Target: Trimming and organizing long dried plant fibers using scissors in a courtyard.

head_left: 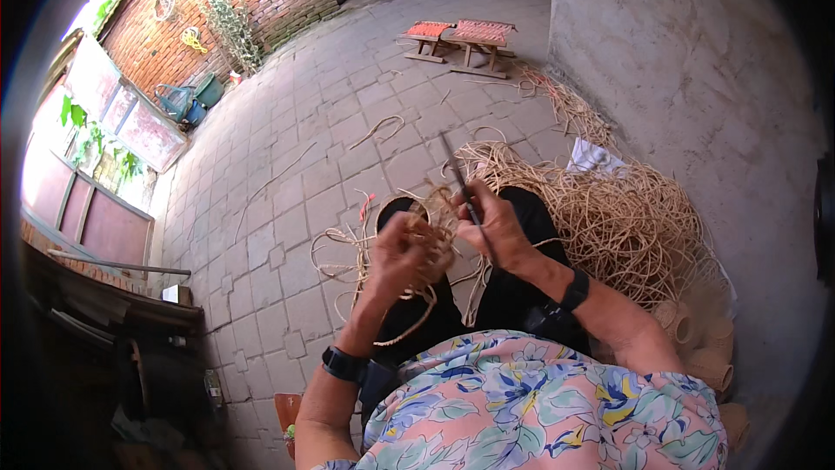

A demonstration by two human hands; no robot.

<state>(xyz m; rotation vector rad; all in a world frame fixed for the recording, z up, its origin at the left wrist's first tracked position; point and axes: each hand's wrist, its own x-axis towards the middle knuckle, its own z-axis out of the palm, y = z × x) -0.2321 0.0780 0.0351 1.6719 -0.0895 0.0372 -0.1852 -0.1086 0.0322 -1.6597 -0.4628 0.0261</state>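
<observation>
My left hand (pixel 402 254) is closed around a small bundle of woven straw cord (pixel 441 248) above my knees; it is partly blurred. Loose cord ends (pixel 344 253) trail from it to the left and down over my lap. My right hand (pixel 497 225), just beside it, grips a long, thin, dark rod-like tool (pixel 455 166). One end of the tool points up and away, and the other sticks out below my palm. Its exact kind cannot be made out. Frayed strands (pixel 435 196) stand up between the two hands.
A large heap of straw cord (pixel 609 218) lies at my right against a grey wall (pixel 687 61), with a white cloth (pixel 593 157) on it. Rolled coils (pixel 674 320) sit nearer me. Two low stools (pixel 483 33) with reddish woven seats stand ahead on the paved floor (pixel 296 174).
</observation>
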